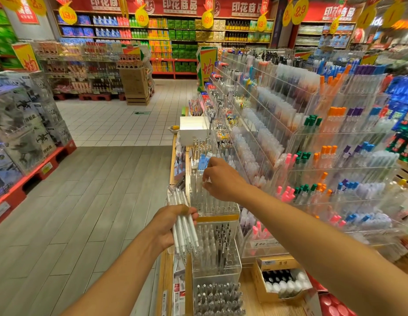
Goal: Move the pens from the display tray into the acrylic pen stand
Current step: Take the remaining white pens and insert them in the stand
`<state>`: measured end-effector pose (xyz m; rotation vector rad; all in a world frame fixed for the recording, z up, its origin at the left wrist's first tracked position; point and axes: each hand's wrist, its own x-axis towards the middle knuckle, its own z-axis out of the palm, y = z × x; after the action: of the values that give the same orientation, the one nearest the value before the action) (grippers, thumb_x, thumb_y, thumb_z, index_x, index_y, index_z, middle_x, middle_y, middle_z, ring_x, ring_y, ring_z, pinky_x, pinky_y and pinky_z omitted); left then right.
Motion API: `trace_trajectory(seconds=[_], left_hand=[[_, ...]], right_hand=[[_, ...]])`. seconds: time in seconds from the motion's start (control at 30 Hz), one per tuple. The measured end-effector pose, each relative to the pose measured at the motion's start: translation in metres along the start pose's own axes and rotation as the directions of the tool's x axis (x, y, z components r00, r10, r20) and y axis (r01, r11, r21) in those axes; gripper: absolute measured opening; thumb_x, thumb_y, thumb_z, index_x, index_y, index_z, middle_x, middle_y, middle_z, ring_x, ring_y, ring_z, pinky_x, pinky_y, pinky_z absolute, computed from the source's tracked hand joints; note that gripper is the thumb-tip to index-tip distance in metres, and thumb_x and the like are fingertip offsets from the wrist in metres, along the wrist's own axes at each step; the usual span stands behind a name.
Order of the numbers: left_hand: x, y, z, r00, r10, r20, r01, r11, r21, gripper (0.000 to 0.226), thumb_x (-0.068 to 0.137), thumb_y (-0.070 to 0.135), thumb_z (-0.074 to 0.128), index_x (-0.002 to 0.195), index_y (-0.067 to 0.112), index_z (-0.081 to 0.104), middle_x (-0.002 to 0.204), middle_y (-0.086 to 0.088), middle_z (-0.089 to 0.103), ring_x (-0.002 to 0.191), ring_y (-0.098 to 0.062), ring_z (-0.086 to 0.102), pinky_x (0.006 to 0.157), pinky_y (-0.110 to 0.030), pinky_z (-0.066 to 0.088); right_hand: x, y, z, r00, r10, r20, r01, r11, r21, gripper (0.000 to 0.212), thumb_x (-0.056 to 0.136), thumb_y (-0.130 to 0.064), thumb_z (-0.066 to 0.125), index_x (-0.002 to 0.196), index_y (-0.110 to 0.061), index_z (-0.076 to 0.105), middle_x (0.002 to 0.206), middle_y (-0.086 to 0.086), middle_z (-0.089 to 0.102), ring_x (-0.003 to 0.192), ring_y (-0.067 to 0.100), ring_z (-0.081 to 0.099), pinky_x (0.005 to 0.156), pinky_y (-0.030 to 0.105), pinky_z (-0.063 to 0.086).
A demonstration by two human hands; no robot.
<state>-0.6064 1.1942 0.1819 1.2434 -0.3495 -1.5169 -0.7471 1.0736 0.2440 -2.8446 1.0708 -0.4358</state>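
The left hand [170, 226] holds a bunch of white pens [183, 221]. Its fingers are curled round the middle of the bunch. The pens lie long-ways, with one end pointing up and away from the person and the other end pointing down and toward the person. They are tilted, not upright.

The right hand [221, 179] is up above the clear stand [213, 201]. Its fingers and thumb are bent together at the tips, as if pinching something small and clear over the stand. It is too blurry to tell if a pen is really between them.

The stand sits on the shelf edge, just to the right of the bunch and a bit farther away. It already has clear pens standing in it, all upright. Nearer the person is another clear box [215, 254] with dark pens in it.

So the bunch is just beside the stand, on its left. The right hand is the nearer one to the stand, right over its top. The left hand is lower and to the side.

The next pen will likely need to come out of the bunch, go a short way to the right, and be turned from tilted to upright so it can drop straight down into a hole. The right hand looks best placed to do that, while the left hand keeps the rest.
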Motion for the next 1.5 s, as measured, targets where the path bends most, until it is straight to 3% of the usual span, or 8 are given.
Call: trace_trajectory(seconds=[0.2,0.27,0.47,0.7,0.93,1.1,1.37,1.5], left_hand=[[-0.003,0.000,0.003,1.000,0.026,0.008,-0.026,0.999,0.033,0.019,0.086,-0.004,0.061,0.102,-0.013,0.068,0.081,-0.020,0.073,0.063,-0.022,0.072,0.053,-0.027,0.057],[-0.005,0.001,0.006,0.998,0.029,0.049,-0.030,0.999,0.019,0.022,0.082,-0.006,0.063,0.102,-0.014,0.067,0.079,-0.019,0.072,0.062,-0.022,0.071,0.055,-0.029,0.059],[-0.011,0.005,0.015,0.980,0.089,0.180,-0.086,0.996,-0.026,0.036,0.068,-0.004,0.067,0.103,-0.011,0.064,0.075,-0.018,0.067,0.058,-0.023,0.067,0.053,-0.030,0.057],[-0.010,0.003,0.013,0.980,0.129,0.151,-0.127,0.992,-0.025,0.032,0.071,0.000,0.073,0.102,-0.009,0.068,0.085,-0.021,0.070,0.070,-0.027,0.070,0.061,-0.033,0.059],[0.004,0.005,0.005,0.998,0.028,-0.059,-0.037,0.986,-0.164,0.004,0.087,-0.002,0.061,0.087,-0.006,0.063,0.067,-0.017,0.063,0.052,-0.022,0.064,0.051,-0.029,0.059],[0.009,0.002,-0.012,0.991,-0.047,-0.125,0.032,0.993,-0.115,0.007,0.086,0.003,0.065,0.080,-0.002,0.066,0.065,-0.015,0.064,0.052,-0.021,0.064,0.049,-0.029,0.057],[0.012,0.003,-0.014,0.994,-0.043,-0.103,0.034,0.996,-0.088,0.007,0.084,-0.002,0.058,0.083,-0.005,0.064,0.067,-0.017,0.065,0.056,-0.023,0.063,0.058,-0.030,0.057],[0.012,0.006,-0.012,0.996,-0.051,-0.077,0.046,0.997,-0.054,0.009,0.085,-0.002,0.056,0.087,-0.005,0.064,0.068,-0.017,0.065,0.059,-0.024,0.061,0.064,-0.034,0.053]], right_hand=[[0.001,-0.004,-0.008,1.000,-0.017,0.002,0.017,0.994,-0.107,0.027,0.091,-0.033,0.064,0.113,-0.018,0.068,0.114,0.002,0.053,0.111,0.023,0.043,0.089,0.037,0.043],[-0.002,-0.010,-0.009,1.000,0.012,-0.025,-0.010,0.998,0.060,0.025,0.091,-0.031,0.064,0.113,-0.018,0.066,0.109,0.001,0.058,0.104,0.019,0.051,0.087,0.037,0.048],[-0.014,-0.024,-0.005,0.953,0.100,0.285,-0.253,0.781,0.570,0.021,0.092,-0.031,0.065,0.089,-0.010,0.067,0.072,-0.006,0.061,0.059,0.005,0.056,0.057,0.020,0.044],[-0.014,-0.027,-0.013,0.920,0.143,0.366,-0.368,0.638,0.677,0.017,0.097,-0.010,0.055,0.091,0.003,0.063,0.072,0.008,0.060,0.062,0.015,0.054,0.059,0.025,0.045],[-0.003,-0.011,-0.032,0.960,0.227,0.165,-0.278,0.707,0.650,0.019,0.097,-0.005,0.046,0.089,0.004,0.060,0.079,0.008,0.060,0.068,0.019,0.055,0.065,0.034,0.049],[-0.003,-0.003,-0.030,0.994,0.096,-0.050,-0.067,0.910,0.410,0.013,0.099,-0.011,0.048,0.107,-0.013,0.057,0.082,-0.010,0.055,0.069,0.003,0.050,0.058,0.019,0.038],[-0.003,0.001,-0.022,0.995,0.059,-0.086,-0.013,0.886,0.464,0.009,0.099,-0.014,0.050,0.108,-0.014,0.053,0.089,-0.003,0.059,0.072,0.008,0.052,0.063,0.023,0.041],[-0.003,-0.001,-0.018,0.997,-0.009,-0.075,0.036,0.929,0.368,0.011,0.100,-0.013,0.048,0.110,-0.014,0.053,0.082,-0.016,0.052,0.066,-0.006,0.046,0.055,0.010,0.035]])
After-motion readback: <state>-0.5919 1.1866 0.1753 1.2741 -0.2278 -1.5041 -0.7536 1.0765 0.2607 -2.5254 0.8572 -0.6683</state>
